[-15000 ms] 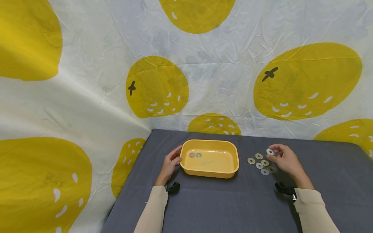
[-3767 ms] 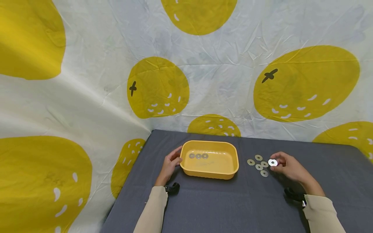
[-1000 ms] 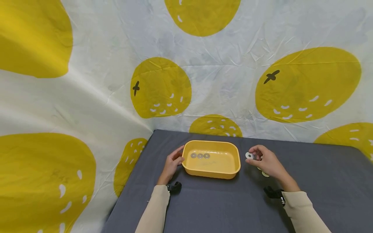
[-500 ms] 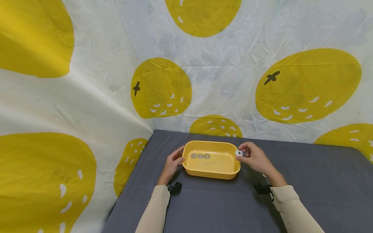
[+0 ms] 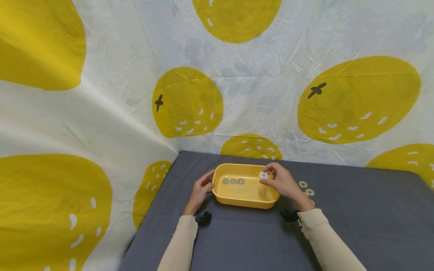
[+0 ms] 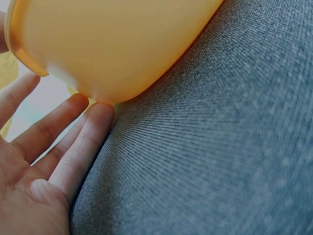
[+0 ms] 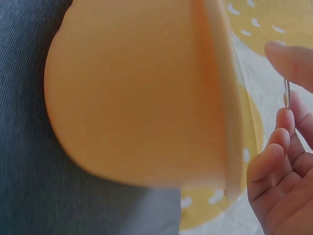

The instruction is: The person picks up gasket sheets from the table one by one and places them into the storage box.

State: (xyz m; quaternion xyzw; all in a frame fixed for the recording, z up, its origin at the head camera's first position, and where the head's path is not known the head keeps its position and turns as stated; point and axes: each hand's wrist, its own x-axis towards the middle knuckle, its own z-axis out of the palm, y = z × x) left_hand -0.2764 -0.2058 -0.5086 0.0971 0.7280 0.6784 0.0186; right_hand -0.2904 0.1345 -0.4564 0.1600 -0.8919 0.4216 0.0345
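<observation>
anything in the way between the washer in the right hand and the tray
Nothing visible: the right hand pinches the washer above the tray, and the three washers inside lie to its left.

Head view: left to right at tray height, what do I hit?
Left hand → three washers in the yellow tray → pinched washer → right hand → loose washers on the dark cloth.

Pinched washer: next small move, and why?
Probably lower the washer beside the three flat washers: the right grip pinches it over the yellow tray, bare floor shows right of their row, and the left grip touches the tray.
</observation>
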